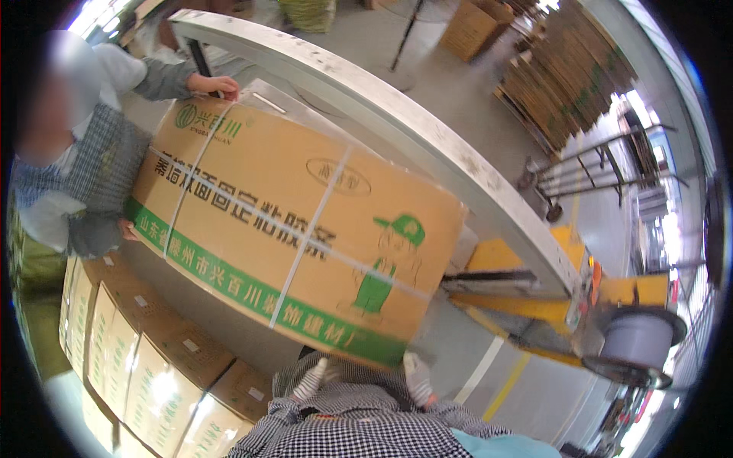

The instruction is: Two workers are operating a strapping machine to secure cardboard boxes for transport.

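Note:
A large brown carton (252,191) with a green band, a cartoon figure and white straps hangs tilted in front of me. In a pale glove, my left hand (311,380) grips the carton's near lower edge, with its fingertips hidden. My right hand (418,380), gloved as well, is closed against the near right corner. Its fingers are partly out of sight behind the cardboard. At the carton's left end, a co-worker's hand (216,86) clasps the upper corner. The co-worker's other hand (128,229) holds the lower left corner.
A strapping machine's pale metal arch (366,84) runs behind the carton. Its yellow base (561,244) and a grey strap reel (641,340) stand to the right. Stacked cartons (160,374) fill the lower left. Farther off are flattened cardboard (569,72) and a hand cart (603,168).

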`<move>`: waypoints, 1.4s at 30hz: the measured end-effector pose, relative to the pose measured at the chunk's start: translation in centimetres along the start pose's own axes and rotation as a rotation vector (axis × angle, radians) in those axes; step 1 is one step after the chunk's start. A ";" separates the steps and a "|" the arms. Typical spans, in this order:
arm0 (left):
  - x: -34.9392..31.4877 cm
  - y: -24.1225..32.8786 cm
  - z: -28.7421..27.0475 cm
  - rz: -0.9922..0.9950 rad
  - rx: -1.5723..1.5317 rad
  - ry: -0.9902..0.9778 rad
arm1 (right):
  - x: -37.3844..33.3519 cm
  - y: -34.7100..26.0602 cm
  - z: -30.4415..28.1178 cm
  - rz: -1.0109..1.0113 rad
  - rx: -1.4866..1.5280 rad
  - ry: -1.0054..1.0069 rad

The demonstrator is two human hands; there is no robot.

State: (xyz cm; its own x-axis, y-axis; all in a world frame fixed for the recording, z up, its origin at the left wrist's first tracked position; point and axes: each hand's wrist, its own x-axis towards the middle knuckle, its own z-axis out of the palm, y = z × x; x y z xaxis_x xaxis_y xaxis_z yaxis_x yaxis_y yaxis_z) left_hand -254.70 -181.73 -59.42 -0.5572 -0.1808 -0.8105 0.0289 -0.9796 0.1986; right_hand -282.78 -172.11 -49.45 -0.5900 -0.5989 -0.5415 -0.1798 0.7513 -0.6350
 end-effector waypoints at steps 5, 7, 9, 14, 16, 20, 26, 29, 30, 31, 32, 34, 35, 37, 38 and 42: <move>4.4 -6.1 3.5 0.298 -0.464 -0.146 | 17.4 11.1 -2.4 0.350 0.811 -0.226; 4.8 -6.5 4.2 0.249 -0.748 0.068 | 25.8 7.6 -5.5 0.093 0.630 -0.271; 4.8 -7.9 4.3 0.376 -0.767 0.282 | 33.3 2.2 -6.2 -0.009 0.568 -0.302; 2.5 -2.6 12.7 0.542 -0.827 0.556 | 42.5 -1.8 -7.6 -0.016 0.572 -0.354; 2.0 -5.4 10.5 0.368 -0.843 0.790 | 41.6 -1.0 -6.9 0.033 0.582 -0.389; 3.9 -5.8 8.9 0.351 -0.899 0.917 | 40.2 1.5 -8.7 0.129 0.596 -0.424; 5.7 -6.5 13.3 0.362 -0.599 1.042 | 38.9 1.8 -10.6 0.192 0.494 -0.479; 2.6 -6.8 11.2 0.324 -0.447 1.132 | 36.6 0.9 -8.0 0.159 0.476 -0.541; 2.4 -6.9 11.3 0.306 -0.334 1.156 | 36.5 1.0 -8.3 0.150 0.468 -0.557; 2.4 -6.5 11.3 0.297 -0.217 1.173 | 36.8 0.7 -8.4 0.132 0.467 -0.572; 2.1 -6.7 11.8 0.318 -0.243 1.164 | 36.8 1.0 -8.5 0.118 0.460 -0.588; 0.7 -7.0 12.2 0.297 -0.128 1.230 | 36.7 1.4 -8.3 0.097 0.470 -0.615; 0.7 -7.8 11.5 0.324 -0.151 1.189 | 36.5 1.6 -8.2 0.089 0.471 -0.630; 0.5 -8.4 11.7 0.329 -0.115 1.290 | 36.2 2.1 -8.6 0.076 0.481 -0.661; -0.2 -7.7 12.3 0.319 -0.058 1.318 | 36.7 2.2 -9.3 0.068 0.493 -0.640; -3.1 -6.6 16.2 0.284 0.084 1.413 | 37.7 1.9 -11.4 0.058 0.591 -0.637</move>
State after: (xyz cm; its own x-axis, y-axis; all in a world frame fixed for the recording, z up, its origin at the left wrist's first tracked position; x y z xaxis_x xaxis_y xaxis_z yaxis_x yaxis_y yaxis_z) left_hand -266.59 -173.24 -49.26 0.7322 -0.3473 -0.5859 -0.0787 -0.8976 0.4337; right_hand -314.27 -190.12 -64.78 -0.0007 -0.7378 -0.6750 0.3788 0.6245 -0.6830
